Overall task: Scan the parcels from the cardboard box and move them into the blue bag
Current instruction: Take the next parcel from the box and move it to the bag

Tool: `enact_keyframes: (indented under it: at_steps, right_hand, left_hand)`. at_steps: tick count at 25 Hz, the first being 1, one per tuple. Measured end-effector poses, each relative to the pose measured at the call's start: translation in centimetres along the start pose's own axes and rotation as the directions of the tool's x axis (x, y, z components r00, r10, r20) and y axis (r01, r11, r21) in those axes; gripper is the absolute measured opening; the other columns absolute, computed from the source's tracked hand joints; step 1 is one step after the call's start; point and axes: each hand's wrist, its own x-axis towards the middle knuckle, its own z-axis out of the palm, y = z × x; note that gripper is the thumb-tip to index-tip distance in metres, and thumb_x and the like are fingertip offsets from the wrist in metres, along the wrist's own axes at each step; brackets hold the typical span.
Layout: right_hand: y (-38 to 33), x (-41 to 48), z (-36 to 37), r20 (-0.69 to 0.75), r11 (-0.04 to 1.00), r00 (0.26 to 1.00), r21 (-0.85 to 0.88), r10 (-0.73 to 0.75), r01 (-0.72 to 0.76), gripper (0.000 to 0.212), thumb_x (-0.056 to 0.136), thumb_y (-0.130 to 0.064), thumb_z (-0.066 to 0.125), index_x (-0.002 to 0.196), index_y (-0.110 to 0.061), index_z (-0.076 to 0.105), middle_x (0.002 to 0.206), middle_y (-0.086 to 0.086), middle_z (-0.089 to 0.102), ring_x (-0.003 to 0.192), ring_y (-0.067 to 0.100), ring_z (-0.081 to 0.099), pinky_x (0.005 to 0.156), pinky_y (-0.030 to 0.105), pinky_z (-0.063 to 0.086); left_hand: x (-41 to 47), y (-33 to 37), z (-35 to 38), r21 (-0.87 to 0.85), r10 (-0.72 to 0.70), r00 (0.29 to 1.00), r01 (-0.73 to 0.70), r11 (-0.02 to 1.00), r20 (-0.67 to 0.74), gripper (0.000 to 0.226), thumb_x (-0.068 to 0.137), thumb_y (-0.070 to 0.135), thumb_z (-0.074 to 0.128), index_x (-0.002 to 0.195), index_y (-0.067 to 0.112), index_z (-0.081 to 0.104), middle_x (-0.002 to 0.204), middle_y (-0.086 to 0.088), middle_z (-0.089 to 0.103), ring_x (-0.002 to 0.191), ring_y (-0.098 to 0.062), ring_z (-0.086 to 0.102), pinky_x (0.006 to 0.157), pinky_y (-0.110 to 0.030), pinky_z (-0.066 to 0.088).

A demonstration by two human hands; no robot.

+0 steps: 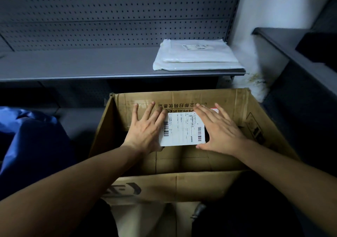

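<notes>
Both hands (145, 127) (221, 129) flank labelled parcel (182, 129) above cardboard box (182, 163).

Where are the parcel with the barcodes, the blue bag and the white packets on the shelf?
parcel (182, 130): head view, middle of its white label.
blue bag (34, 138): head view, its creased side at left.
white packets (198, 54): head view, top packet's middle.

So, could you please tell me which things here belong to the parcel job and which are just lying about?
In the job: labelled parcel between left hand and right hand; cardboard box; blue bag.
Lying about: white mailers on the grey shelf.
</notes>
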Motion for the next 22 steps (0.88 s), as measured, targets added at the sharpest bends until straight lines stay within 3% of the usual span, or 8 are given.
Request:
enact_keyframes:
  at_steps: [4, 7, 11, 15, 22]
  right_hand:
    - [0.2, -1.8, -2.4, -0.047, 1.0, 0.999, -0.002, 0.011, -0.011, 0.116, 0.063, -0.066, 0.064, 0.156, -0.015, 0.018, 0.163, 0.003, 0.027, 0.149, 0.011, 0.025, 0.125, 0.046, 0.002]
    - [1.1, -2.9, -5.1, -0.037, 1.0, 0.999, -0.029, 0.004, -0.005, 0.116, 0.064, -0.065, 0.063, 0.156, -0.012, 0.018, 0.163, 0.005, 0.025, 0.15, 0.012, 0.024, 0.125, 0.043, 0.0]
    - [2.4, -4.5, -8.6, -0.091, 0.995, 0.994, -0.073, 0.057, -0.064, 0.115, 0.063, -0.062, 0.067, 0.155, -0.011, 0.022, 0.163, 0.006, 0.027, 0.149, 0.013, 0.025, 0.125, 0.039, -0.005]
    - [3.6, -6.5, -11.9, -0.123, 0.989, 0.986, -0.076, 0.114, -0.124, 0.116, 0.062, -0.062, 0.065, 0.156, -0.014, 0.019, 0.163, 0.006, 0.025, 0.15, 0.013, 0.022, 0.125, 0.044, 0.0]
    - [6.4, -10.6, -15.1, -0.105, 0.968, 0.978, -0.156, 0.182, -0.197, 0.118, 0.065, -0.067, 0.063, 0.158, -0.014, 0.014, 0.165, 0.004, 0.021, 0.152, 0.009, 0.015, 0.124, 0.043, -0.005]
  left_hand:
    - [-0.3, 0.6, -2.2, -0.027, 0.027, 0.999, -0.028, 0.999, -0.039, 0.127, 0.067, 0.079, 0.064, 0.156, 0.014, 0.001, 0.165, -0.007, 0.011, 0.154, -0.03, -0.006, 0.116, -0.068, -0.002]
    - [0.0, 1.1, -4.7, -0.041, 0.08, 0.994, -0.083, 0.996, -0.08, 0.127, 0.066, 0.086, 0.057, 0.156, 0.011, 0.009, 0.162, -0.009, 0.021, 0.154, -0.031, 0.002, 0.118, -0.066, -0.003]
    - [0.9, 1.6, -8.4, 0.001, 0.14, 0.976, -0.142, 0.99, -0.167, 0.129, 0.057, 0.09, 0.055, 0.152, 0.009, 0.025, 0.15, -0.009, 0.04, 0.151, -0.032, 0.017, 0.116, -0.068, 0.01]
    - [2.1, 2.5, -11.8, 0.007, 0.173, 0.962, -0.176, 0.984, -0.211, 0.131, 0.055, 0.095, 0.049, 0.153, 0.01, 0.025, 0.152, -0.005, 0.04, 0.151, -0.03, 0.018, 0.117, -0.065, 0.011]
    - [3.6, 6.4, -15.3, -0.016, 0.232, 0.937, -0.244, 0.97, -0.26, 0.132, 0.055, 0.092, 0.055, 0.154, 0.01, 0.025, 0.151, -0.004, 0.041, 0.152, -0.029, 0.017, 0.118, -0.064, 0.007]
